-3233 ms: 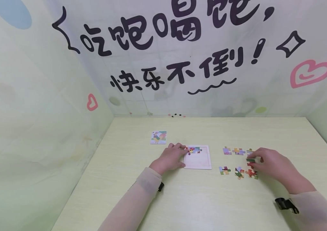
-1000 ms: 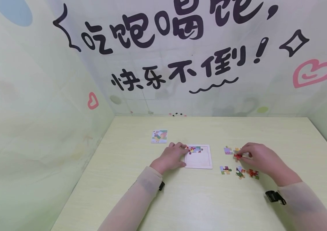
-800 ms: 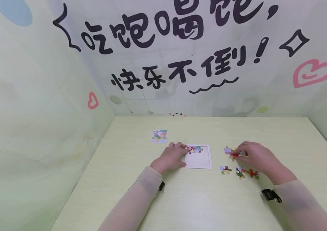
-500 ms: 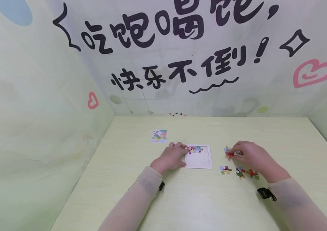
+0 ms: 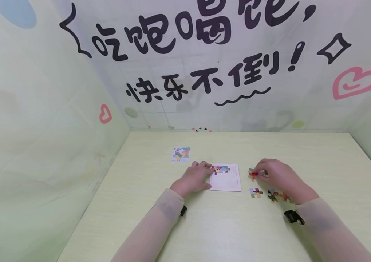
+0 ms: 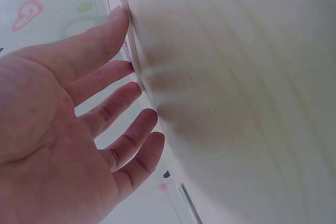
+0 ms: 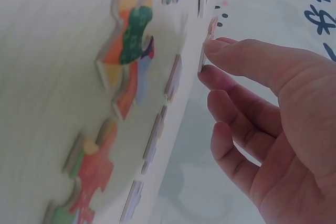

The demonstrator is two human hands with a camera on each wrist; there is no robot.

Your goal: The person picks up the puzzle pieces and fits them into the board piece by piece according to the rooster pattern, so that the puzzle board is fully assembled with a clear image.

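My right hand [image 5: 278,176] pinches a red and green jigsaw piece [image 5: 252,174] between thumb and forefinger, just right of a square white puzzle tray [image 5: 226,183]. In the right wrist view the pinched piece [image 7: 202,59] shows edge-on at the fingertips. My left hand [image 5: 193,178] touches the tray's left edge, with its thumb near the front corner and the fingers loosely bent; the left wrist view shows the fingertips against the tray side [image 6: 131,40]. A few joined pieces [image 5: 222,169] lie along the tray's upper left. My right hand mostly hides the upper row of loose pieces.
Loose jigsaw pieces lie in front of my right hand: a multicoloured one [image 5: 255,193], a green and orange one [image 5: 272,196] and a red one [image 5: 285,197], partly covered by the wrist. A small picture card [image 5: 181,154] lies behind my left hand. A printed wall backdrop stands behind the table.
My right hand has taken the red and green piece from the right end of the upper row and carried it leftward, close to the tray. The left hand stays put.
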